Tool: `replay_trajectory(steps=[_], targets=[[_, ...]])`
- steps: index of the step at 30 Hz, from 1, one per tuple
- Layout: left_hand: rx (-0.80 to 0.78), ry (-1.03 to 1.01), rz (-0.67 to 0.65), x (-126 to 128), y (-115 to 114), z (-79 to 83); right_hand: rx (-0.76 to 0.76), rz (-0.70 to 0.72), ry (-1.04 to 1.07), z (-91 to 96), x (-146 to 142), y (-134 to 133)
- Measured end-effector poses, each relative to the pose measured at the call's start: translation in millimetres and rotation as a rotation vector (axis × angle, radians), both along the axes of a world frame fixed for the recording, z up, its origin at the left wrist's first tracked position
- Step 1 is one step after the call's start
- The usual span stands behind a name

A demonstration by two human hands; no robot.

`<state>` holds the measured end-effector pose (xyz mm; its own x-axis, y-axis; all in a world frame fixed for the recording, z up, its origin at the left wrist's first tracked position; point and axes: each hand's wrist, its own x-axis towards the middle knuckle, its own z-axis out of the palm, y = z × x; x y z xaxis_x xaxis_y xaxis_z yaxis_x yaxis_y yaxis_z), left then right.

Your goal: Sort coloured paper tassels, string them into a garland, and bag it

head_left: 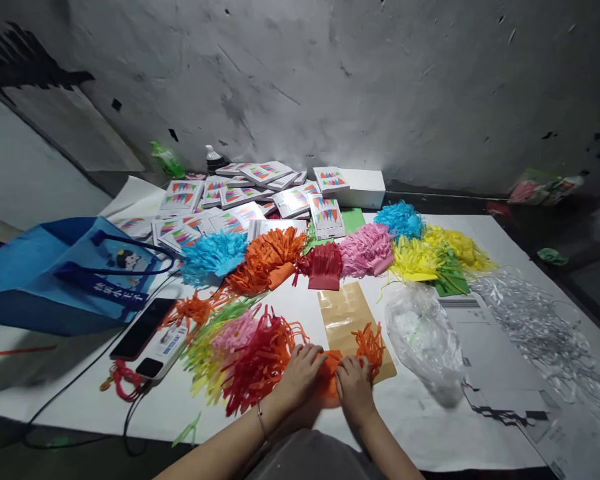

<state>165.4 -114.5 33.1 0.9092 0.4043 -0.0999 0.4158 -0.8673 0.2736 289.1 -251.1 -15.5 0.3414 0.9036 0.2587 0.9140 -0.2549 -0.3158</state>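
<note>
An orange fringed paper sheet (331,377) lies between my two hands, with its cut strips spread on the right side. My left hand (303,373) has its fingers curled on the sheet's left part. Opposite it, my right hand (354,387) grips the sheet near the strips, fingers bent. Beneath the strips is a brown paper envelope (345,310). Beside my left hand sits a fanned pile of fringed paper, with a red bunch (253,367) on top and pink, yellow and green ones below.
Bunches of fringed paper, including a blue one (215,253) and a pink one (367,250), line the table's middle. Behind them are several printed boxes (265,173). A blue bag (40,273) and phone (145,327) stand left; a clear plastic bag (423,333) and silver strips (535,327) lie right.
</note>
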Motion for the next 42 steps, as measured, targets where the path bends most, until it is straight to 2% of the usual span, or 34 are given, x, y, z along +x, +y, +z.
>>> replay_trajectory(steps=[2,6,10,14,16,20,23,28,30,32,36,39,42], targets=[[0.055,-0.061,-0.110,-2.8,-4.7,-7.8,0.019,-0.017,0.001,1.8,-1.4,2.1],[0.075,-0.110,-0.127,-6.4,-2.8,-23.2,0.073,0.044,-0.028,-2.1,-2.5,6.2],[0.039,-0.159,-0.137,-17.5,1.1,-25.6,0.121,0.088,-0.050,-13.4,3.8,0.7],[-0.023,-0.183,-0.059,-29.9,-1.1,-20.7,0.145,0.045,-0.020,-13.3,9.9,-9.9],[-0.039,-0.165,0.045,-29.6,-3.6,-17.6,0.117,-0.011,0.030,-7.6,10.0,-9.4],[-0.028,0.005,0.272,-14.9,-3.6,-12.4,0.009,-0.186,0.066,5.0,5.7,2.5],[-0.028,0.078,0.294,-2.4,1.2,-10.9,-0.022,-0.231,0.002,9.1,1.0,8.7],[-0.019,0.086,0.260,2.0,5.1,-4.7,-0.018,0.013,0.024,8.0,-4.9,4.5],[-0.006,0.062,0.238,-0.8,3.0,-1.0,-0.023,0.040,0.064,7.3,-5.0,2.5],[0.024,0.002,0.153,-3.8,-0.3,-0.5,-0.018,0.013,0.089,7.5,-4.7,2.0],[0.114,-0.097,-0.082,-6.1,-4.4,-13.7,0.018,-0.042,0.123,9.8,-6.9,5.9],[0.134,-0.096,-0.127,-5.9,-2.9,-26.5,0.021,0.015,0.087,9.7,-9.0,8.2],[0.129,-0.092,-0.137,-8.9,0.1,-32.5,0.011,0.059,0.062,5.0,-4.8,2.2]])
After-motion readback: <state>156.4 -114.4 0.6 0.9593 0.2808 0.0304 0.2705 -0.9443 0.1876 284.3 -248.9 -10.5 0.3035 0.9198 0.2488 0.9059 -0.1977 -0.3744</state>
